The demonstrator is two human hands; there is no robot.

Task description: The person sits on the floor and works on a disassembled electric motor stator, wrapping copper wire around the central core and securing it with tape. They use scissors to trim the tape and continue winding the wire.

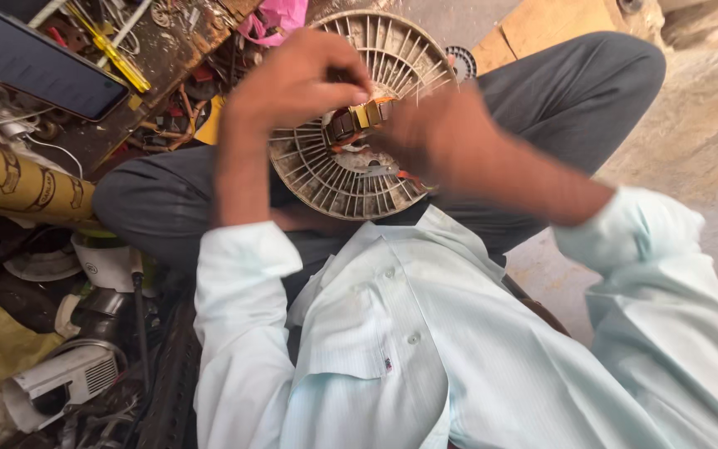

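Upper centre of frame, left hand (297,83) and blurred right hand (434,137) pinching brown-and-gold part (357,120) on round ribbed fan disc (334,179), phone (35,62) upper left.

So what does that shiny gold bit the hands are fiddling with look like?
Find the round beige ribbed plastic disc resting on the grey-trousered lap. Near its middle, between the left hand and blurred right hand, sits a small brass-coloured metal block. It is the only shiny gold piece there.

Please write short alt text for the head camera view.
Both hands, left hand and right hand, work on a brass-coloured part atop a round beige ribbed plastic disc resting on the seated person's lap, beside cluttered tools.
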